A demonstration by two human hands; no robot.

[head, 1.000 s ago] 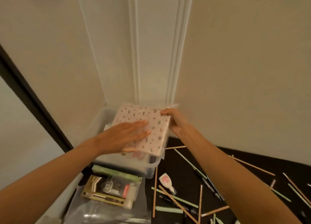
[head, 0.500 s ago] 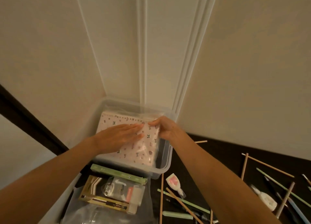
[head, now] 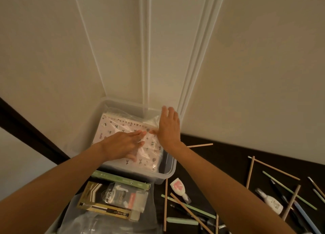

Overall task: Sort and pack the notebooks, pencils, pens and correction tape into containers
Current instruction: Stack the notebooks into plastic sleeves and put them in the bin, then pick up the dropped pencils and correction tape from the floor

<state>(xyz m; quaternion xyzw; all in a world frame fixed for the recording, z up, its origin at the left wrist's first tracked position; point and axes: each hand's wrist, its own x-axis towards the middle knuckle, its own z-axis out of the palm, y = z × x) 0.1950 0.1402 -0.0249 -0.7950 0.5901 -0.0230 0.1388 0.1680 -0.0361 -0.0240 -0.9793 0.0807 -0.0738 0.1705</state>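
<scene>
The left hand (head: 123, 144) lies flat, fingers straight, pressing the wrapped pink notebook (head: 151, 151) inside the clear bin (head: 169, 170), while the right hand (head: 168, 128) stands open over the bin's far right corner, fingers extended, gripping nothing. Nearer than the bin, a 2nd clear container (head: 154, 212) holds a gold pen pack (head: 109, 198); 1 correction tape (head: 179, 188) and loose pencils (head: 165, 207) lie on the dark table (head: 219, 156) right of the bin.
</scene>
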